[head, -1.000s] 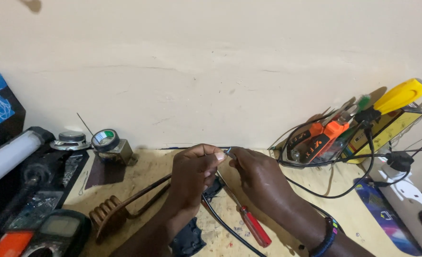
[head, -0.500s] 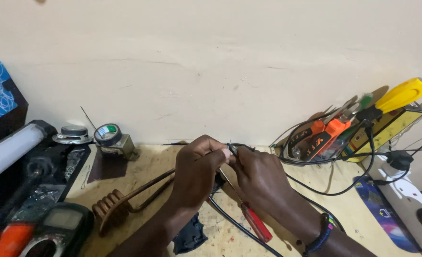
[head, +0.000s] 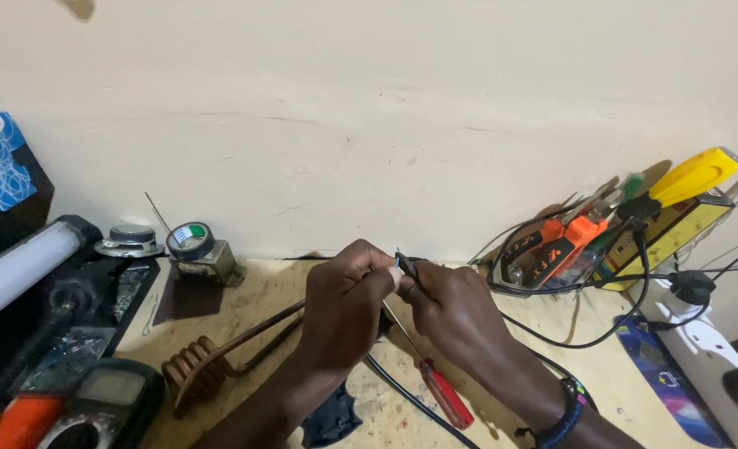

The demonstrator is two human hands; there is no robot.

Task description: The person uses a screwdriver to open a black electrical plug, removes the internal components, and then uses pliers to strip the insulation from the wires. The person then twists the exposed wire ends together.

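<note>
Head view: thin dark wire end (head: pixel 404 263) being pinched between fingertips above worn wooden bench (head: pixel 252 291), probably stripped. Left hand (head: pixel 346 303) and right hand (head: pixel 456 312) both closing on it, touching. Red-handled screwdriver (head: pixel 440 391) lying beneath; copper coil (head: pixel 193 372) sitting left.

You've got a thin black cable (head: pixel 411 397) pinched up at its end between your left hand (head: pixel 348 303) and right hand (head: pixel 452 309), fingertips meeting right over the middle of the wooden bench. The bared tip (head: pixel 399 259) pokes up just above your knuckles, small and pale, too fine to read closely. From your hands the cable drops under your palms and runs down across the bench towards you.
</note>
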